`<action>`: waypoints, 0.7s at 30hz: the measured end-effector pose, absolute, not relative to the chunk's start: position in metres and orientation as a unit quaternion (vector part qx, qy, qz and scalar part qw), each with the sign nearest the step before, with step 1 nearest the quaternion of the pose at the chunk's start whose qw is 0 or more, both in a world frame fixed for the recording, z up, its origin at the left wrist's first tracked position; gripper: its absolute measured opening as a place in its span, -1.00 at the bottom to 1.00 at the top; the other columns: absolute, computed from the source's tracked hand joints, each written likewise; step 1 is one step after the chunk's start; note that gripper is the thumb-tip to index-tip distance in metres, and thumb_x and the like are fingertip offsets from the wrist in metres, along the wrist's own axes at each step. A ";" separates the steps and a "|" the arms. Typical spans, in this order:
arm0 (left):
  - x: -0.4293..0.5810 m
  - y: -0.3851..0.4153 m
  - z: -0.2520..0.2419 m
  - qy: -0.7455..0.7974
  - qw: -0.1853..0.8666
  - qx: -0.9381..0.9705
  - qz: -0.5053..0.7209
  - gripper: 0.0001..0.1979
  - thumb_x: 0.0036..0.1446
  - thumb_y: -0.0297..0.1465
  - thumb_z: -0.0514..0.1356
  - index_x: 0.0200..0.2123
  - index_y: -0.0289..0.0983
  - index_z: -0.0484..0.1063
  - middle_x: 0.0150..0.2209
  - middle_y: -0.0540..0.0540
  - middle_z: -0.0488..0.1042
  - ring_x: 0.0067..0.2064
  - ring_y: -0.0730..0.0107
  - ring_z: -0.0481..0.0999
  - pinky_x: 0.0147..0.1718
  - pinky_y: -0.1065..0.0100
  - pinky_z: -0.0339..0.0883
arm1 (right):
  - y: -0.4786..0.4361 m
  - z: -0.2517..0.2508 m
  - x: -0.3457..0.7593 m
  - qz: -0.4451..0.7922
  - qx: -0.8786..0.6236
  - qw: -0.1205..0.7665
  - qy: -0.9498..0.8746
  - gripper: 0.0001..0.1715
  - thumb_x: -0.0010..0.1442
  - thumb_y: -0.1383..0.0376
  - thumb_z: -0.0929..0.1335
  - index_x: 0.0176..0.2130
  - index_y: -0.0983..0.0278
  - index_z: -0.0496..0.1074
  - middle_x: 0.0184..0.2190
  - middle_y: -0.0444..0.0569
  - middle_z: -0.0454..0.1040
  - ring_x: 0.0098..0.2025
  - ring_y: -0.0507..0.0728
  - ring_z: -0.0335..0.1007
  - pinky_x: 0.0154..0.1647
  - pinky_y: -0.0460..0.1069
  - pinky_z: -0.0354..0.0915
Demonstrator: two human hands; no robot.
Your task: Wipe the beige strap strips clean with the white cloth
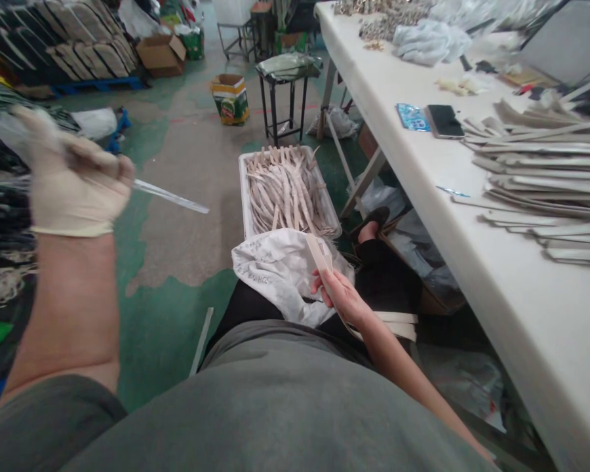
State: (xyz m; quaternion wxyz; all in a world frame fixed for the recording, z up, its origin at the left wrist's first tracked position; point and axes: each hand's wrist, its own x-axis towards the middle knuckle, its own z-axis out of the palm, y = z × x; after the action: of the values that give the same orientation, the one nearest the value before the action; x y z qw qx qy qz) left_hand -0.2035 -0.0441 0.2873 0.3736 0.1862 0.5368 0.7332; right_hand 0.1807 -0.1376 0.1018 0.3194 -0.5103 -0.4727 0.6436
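My left hand, in a pale glove, is raised at the left with its fingers curled. A thin whitish strip sticks out from it to the right, and I take it to be gripped there. Over my lap, my right hand is bare and closed around beige straps. Their upper ends point toward the white tub, which is full of similar pale straps. Beneath the right hand a white cloth with printed marks covers my lap. More strap lengths show beyond my right wrist.
On the right, a long white table bears stacked strips, a phone and white gloves. A black stool and a printed carton stand ahead. Bundled goods are at the far left.
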 end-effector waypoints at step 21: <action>-0.024 -0.137 0.079 0.491 0.723 -0.087 0.477 -0.82 0.15 -0.29 0.38 -0.35 -0.27 0.51 -0.32 -0.04 0.59 -0.34 0.47 0.55 -0.21 0.41 0.38 | -0.178 0.112 0.173 0.585 -0.559 0.222 -0.544 -0.66 0.19 0.00 0.38 -0.30 0.21 0.34 -0.54 -0.19 0.42 -0.66 -0.01 0.20 -0.67 -0.10 0.13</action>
State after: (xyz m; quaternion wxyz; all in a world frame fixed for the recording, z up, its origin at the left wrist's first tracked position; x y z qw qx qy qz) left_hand -0.0244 -0.1366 0.0791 0.7232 -0.0868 0.4914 0.4775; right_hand 0.1734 -0.1783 0.1117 0.2222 -0.5588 -0.5438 0.5854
